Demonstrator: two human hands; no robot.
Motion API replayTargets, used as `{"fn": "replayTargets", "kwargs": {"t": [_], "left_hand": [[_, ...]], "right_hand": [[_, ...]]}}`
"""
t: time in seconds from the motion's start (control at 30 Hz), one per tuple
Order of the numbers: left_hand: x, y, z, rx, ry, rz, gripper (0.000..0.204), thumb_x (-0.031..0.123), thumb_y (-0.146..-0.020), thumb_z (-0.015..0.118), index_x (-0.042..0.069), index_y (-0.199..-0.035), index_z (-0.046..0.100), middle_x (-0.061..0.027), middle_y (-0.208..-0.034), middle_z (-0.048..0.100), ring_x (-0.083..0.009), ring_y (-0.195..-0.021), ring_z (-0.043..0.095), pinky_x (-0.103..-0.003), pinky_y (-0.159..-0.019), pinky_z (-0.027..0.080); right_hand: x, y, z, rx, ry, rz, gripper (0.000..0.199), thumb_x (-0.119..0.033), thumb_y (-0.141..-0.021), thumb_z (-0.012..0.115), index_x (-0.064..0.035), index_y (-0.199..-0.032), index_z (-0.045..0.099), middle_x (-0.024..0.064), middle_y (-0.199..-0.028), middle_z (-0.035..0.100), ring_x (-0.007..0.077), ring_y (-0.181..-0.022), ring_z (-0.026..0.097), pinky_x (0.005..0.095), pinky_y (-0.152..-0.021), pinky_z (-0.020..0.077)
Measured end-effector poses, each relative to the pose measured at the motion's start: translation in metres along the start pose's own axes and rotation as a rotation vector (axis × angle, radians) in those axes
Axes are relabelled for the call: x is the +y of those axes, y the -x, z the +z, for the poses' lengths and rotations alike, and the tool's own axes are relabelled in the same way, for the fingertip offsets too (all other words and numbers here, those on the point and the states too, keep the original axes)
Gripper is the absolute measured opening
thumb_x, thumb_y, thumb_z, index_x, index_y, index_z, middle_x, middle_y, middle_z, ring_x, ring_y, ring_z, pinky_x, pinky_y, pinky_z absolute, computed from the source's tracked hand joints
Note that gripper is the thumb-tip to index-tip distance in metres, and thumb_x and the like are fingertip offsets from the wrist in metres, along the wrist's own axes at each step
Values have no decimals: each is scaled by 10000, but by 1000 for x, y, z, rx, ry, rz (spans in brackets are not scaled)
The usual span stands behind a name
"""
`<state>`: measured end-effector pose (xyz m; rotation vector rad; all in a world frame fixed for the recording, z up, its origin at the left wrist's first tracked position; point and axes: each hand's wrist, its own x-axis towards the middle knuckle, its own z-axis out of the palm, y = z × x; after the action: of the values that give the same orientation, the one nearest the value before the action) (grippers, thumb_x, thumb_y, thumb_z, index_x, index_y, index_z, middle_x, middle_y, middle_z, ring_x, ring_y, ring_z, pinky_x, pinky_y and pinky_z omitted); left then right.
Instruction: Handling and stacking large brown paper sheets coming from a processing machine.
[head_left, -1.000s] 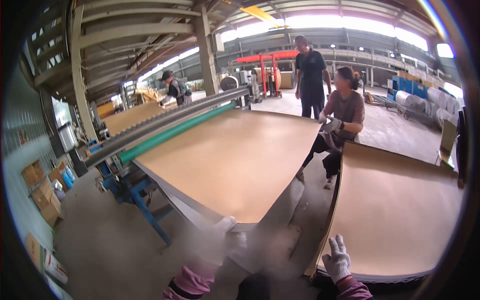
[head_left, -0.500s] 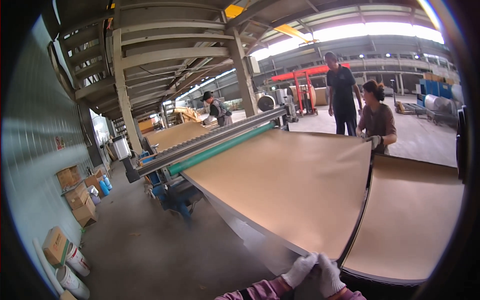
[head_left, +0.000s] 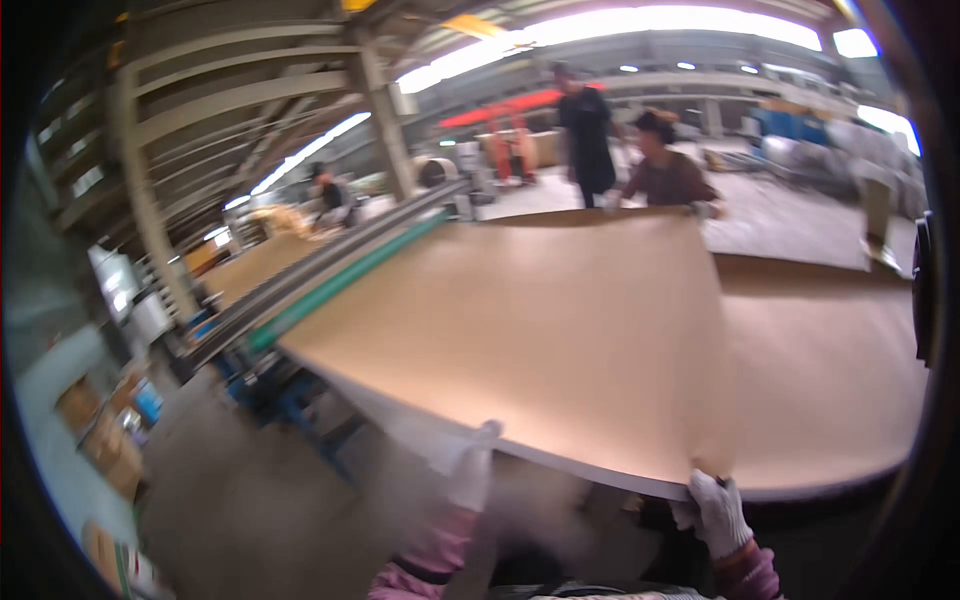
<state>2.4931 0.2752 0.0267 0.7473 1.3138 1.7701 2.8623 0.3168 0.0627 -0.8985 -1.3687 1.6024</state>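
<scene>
While my right hand (head_left: 718, 512), in a white work glove, grips the near edge of the large, thin tan fibreboard sheet (head_left: 540, 320) with its fingers closed over the rim, my left hand (head_left: 470, 470), also white-gloved, is raised under the same edge, too blurred for me to tell how far it is closed. That sheet is held up at a tilt beside the long green roller (head_left: 340, 285) of the machine, overlapping a flat stack of similar brown sheets (head_left: 830, 370); a co-worker's gloved hand (head_left: 706, 209) holds its far edge.
</scene>
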Motion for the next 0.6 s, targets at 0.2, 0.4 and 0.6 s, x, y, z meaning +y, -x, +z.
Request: {"fn": "replayTargets", "kwargs": {"t": [0.2,0.4,0.6], "left_hand": [[-24,9,13,-82,-208,-302,270,199,-959,523,-30,-912,660,-126,-839,690,-181,-753,682,-325,-670,565],[-81,55,37,-441,-815,544,238,127,-901,560,-15,-1092,575,-206,-942,659,-291,-865,673,-404,-709,545],[-100,72,128,-363,-141,-301,432,392,-979,488,-1,-1094,628,-21,-882,642,-99,-823,576,-272,-735,489]], "right_hand": [[5,14,-40,219,-149,68,222,-169,-874,527,0,-1016,550,106,-684,595,164,-497,572,262,-413,484],[27,39,10,-1,-538,251,491,-379,-922,517,-48,-1278,443,137,-1076,591,226,-829,593,317,-566,519],[66,37,33,-150,-705,310,468,-455,-946,532,-80,-1222,574,21,-1051,646,110,-873,574,246,-644,454]]}}
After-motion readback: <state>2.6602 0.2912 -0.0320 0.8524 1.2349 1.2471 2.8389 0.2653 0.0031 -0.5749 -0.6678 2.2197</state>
